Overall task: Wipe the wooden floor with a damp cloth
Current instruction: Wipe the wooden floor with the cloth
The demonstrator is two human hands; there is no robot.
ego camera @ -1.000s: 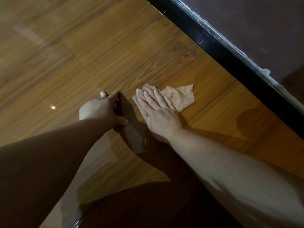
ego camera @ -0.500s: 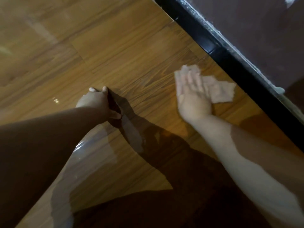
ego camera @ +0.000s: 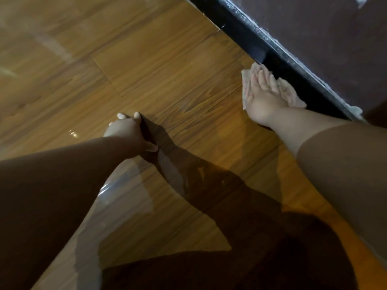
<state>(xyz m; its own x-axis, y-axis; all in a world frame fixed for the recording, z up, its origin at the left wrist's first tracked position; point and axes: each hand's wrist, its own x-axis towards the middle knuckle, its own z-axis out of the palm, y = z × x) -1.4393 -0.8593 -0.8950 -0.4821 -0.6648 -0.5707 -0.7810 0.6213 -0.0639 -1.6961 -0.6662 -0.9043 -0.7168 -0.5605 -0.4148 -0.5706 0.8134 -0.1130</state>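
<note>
Pressing the cloth (ego camera: 294,99) flat with right fingers (ego camera: 262,79) straight and close together. Has slid it away from beside the left hand (ego camera: 126,130), right out against the black skirting (ego camera: 249,36). Reaches the edge of the floor (ego camera: 167,59) here, so probably due a sweep back. Propped on bent left fingers (ego camera: 121,116), tips down, holding nothing. Cannot see most of the cloth under the palm, nor judge its dampness; forearms lost in shadow.

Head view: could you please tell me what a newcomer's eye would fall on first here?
The right hand pressing a pale cloth flat on the wooden floor, against the black baseboard at upper right. Then the left hand braced on the floor at centre left, with a glossy sheen below it.
</note>
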